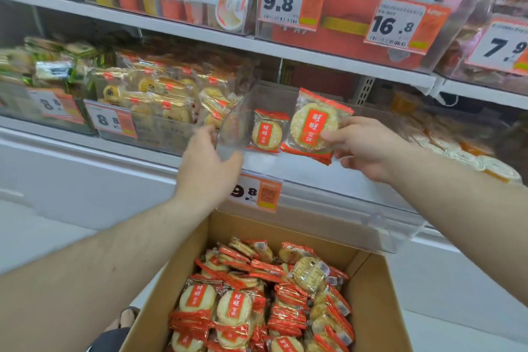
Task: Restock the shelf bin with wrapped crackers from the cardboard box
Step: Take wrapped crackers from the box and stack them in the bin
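Over the clear shelf bin [380,240], the right hand [363,146] pinches a wrapped cracker [314,126]; the left hand [208,163], grip spread, touches the bin's left wall.

Cracker packet [313,126] between right-hand fingers [333,137]: clear wrap, red ends, red label with white characters over pale yellow disc. Packet just left of them [266,131]: same. Cardboard box [380,308] brown, packets inside red/yellow. Price tag [257,194] under left fingers [210,134]: white, orange, black digits.
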A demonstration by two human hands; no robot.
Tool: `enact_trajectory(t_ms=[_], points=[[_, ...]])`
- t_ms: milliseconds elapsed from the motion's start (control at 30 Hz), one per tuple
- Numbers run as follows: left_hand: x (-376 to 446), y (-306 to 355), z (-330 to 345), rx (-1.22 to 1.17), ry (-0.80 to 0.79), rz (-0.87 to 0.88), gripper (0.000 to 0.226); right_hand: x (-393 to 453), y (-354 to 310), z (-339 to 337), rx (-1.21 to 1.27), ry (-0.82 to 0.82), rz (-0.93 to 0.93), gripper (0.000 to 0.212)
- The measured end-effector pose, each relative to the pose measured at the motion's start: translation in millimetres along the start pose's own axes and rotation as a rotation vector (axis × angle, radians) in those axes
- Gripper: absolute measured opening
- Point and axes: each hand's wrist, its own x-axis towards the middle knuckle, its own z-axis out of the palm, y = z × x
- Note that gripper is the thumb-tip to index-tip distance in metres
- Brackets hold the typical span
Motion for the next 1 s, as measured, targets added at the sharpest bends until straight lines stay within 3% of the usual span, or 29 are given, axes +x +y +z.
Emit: enact_trajectory(t_ms=[200, 367, 533, 667, 833, 1000], points=[[-2, -1, 7, 0.019, -0.062, -0.078, 0.042, 71, 16, 49, -0.205, -0.048, 0.082, 0.023], [0, -4, 9, -0.013, -0.074, -0.090, 0.038, 104, 19, 83, -0.185, -0.050, 0.078, 0.029], [3, -6, 10, 0.023, -0.078, -0.085, 0.031, 128, 29, 99, -0.353, 0.105, 0.024, 0.032], [4, -9, 12, 0.026, -0.084, -0.101, 0.030, 132, 30, 106, -0.532, 0.188, 0.004, 0.013], [5, -9, 14, -0.001, -0.094, -0.105, 0.028, 134, 28, 112, -0.621, 0.132, 0.006, 0.015], [6, -11, 16, 0.005, -0.080, -0.098, 0.028, 141, 29, 110, -0.512, 0.016, 0.031, 0.010]])
